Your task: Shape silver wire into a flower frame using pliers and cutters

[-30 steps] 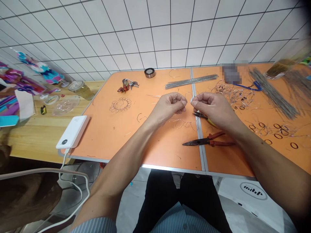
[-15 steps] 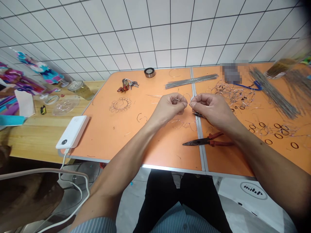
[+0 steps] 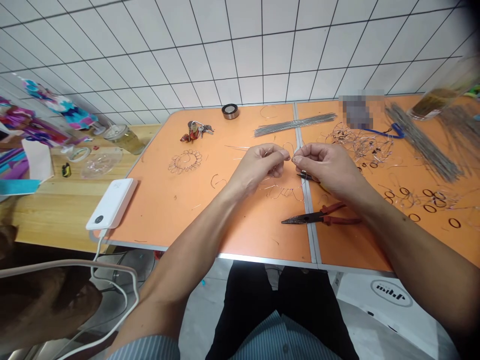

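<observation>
My left hand [image 3: 264, 161] and my right hand [image 3: 322, 165] meet nearly fingertip to fingertip above the orange table [image 3: 240, 235]. Each pinches a thin wire [image 3: 288, 145], whose loop shows between the fingers; its finer shape is hard to make out. Below the hands lies a looped wire piece [image 3: 287, 192]. Red-handled long-nose pliers [image 3: 315, 218] rest across the table's metal seam. The dark tip of another tool [image 3: 305, 175] sticks out from under my right hand. Further left lies a flower-shaped wire ring [image 3: 185, 161].
A bundle of straight wires [image 3: 296, 124], black tape [image 3: 230, 111] and keys [image 3: 197, 131] lie at the back. On the right are tangled wires [image 3: 360, 142], dark rings [image 3: 429, 208] and a thicker wire bundle [image 3: 423, 142]. A white power bank [image 3: 112, 204] sits at the left edge.
My left hand's fingers have shifted slightly and loosened a little around the wire. The right hand stays almost in place, and the things on the table have not moved.
</observation>
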